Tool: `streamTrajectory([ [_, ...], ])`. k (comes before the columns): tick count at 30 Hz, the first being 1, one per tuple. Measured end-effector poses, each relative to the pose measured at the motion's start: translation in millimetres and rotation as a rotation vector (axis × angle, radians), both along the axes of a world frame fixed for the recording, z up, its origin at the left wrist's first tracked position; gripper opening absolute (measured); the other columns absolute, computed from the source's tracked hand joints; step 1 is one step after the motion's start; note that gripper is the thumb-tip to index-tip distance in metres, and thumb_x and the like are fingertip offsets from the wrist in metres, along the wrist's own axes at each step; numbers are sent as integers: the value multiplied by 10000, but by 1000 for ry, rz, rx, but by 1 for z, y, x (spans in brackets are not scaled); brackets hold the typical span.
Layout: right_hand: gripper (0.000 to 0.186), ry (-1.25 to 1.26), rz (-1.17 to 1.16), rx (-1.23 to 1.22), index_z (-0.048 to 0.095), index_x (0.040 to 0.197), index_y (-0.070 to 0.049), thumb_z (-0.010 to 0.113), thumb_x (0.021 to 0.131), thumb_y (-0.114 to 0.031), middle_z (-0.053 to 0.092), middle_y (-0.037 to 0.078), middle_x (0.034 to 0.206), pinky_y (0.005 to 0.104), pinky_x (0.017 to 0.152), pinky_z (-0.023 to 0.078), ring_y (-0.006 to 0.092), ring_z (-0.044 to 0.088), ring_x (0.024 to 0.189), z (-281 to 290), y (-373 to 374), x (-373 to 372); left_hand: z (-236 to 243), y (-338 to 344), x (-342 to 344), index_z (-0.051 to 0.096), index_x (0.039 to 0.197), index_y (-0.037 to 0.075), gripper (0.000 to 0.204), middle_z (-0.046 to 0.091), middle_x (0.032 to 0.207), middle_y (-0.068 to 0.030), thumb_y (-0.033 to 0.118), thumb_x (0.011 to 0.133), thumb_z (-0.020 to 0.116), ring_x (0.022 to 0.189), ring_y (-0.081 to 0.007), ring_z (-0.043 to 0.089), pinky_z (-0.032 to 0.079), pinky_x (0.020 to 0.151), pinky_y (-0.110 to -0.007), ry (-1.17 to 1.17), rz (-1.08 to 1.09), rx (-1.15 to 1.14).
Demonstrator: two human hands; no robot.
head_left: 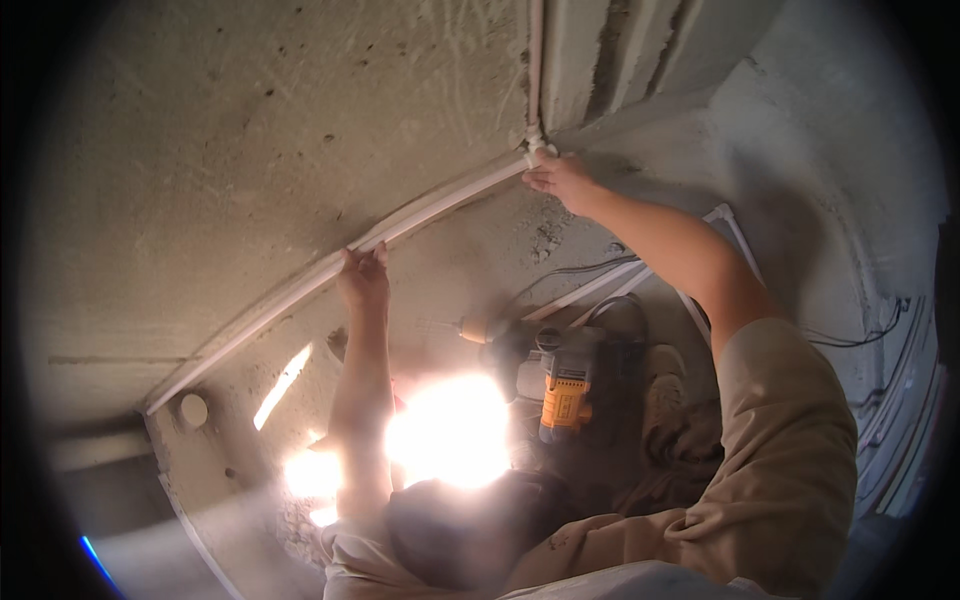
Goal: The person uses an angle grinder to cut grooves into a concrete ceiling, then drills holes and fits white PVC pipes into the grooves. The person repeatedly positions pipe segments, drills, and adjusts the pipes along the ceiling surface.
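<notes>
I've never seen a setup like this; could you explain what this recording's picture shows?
There is no machine here: these are a person's bare hands, seen from a camera worn on the head. The left hand reaches up, its fingers against a long, pale pipe. The right hand is at a white fitting by the pipe's upper end. How firmly either grips is unclear. Between the arms, a yellow-and-black drill shows near some pale strips. Strong glare hides part of the surface.
</notes>
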State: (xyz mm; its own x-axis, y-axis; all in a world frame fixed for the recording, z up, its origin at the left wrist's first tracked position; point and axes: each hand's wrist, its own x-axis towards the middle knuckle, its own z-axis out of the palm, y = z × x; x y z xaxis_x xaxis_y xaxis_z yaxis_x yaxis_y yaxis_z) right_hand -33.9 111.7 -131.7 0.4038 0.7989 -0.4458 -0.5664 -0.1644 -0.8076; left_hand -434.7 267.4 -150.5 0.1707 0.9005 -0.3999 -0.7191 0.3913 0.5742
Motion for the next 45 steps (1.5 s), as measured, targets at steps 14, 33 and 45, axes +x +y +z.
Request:
streamTrajectory([
  [14,407,135,-215,224,553,1309,63,630,1070,-257,623,163,1292,476,1082,573,315,654,1183,5,9,-20,-11,17,-24,488,1223,-2,195,642,1065,-134,155,1106,492,989,-429,685,621,863,-481,-15,-92,100],
  [33,519,113,-341,98,552,1327,17,744,993,-330,630,154,1272,477,980,632,334,676,1128,9,22,-23,-31,24,-39,638,1170,59,329,713,1169,-218,360,1101,524,1086,-372,687,539,887,-422,21,-260,197],
  [45,562,84,-200,168,604,1312,-32,772,956,-434,655,135,1248,445,909,643,297,688,1083,-1,18,-8,-6,6,-24,601,1250,21,474,697,1227,-221,438,1140,403,1115,-353,674,510,890,-409,341,-215,143],
])
